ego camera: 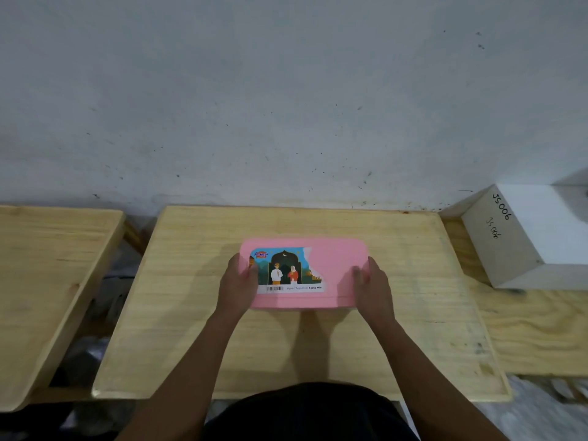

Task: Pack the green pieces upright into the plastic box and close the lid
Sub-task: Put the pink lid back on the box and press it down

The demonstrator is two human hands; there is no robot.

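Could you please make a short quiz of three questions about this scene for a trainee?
1. True or false: the pink lid covers the box.
2. Which hand rests on the torn sticker side? A) left hand B) right hand
3. Fill in: the white block bears the writing "JS ___".

Key: 1 true; 2 A; 3 006. No green pieces are visible in this view.

I see a wood table [413, 313] in the middle. A second wood table [47, 281] sits to its left, with a gap between them. A white block [541, 237] marked "JS 006" sits on the right. Behind is a gray wall [286, 90] with dark specks.
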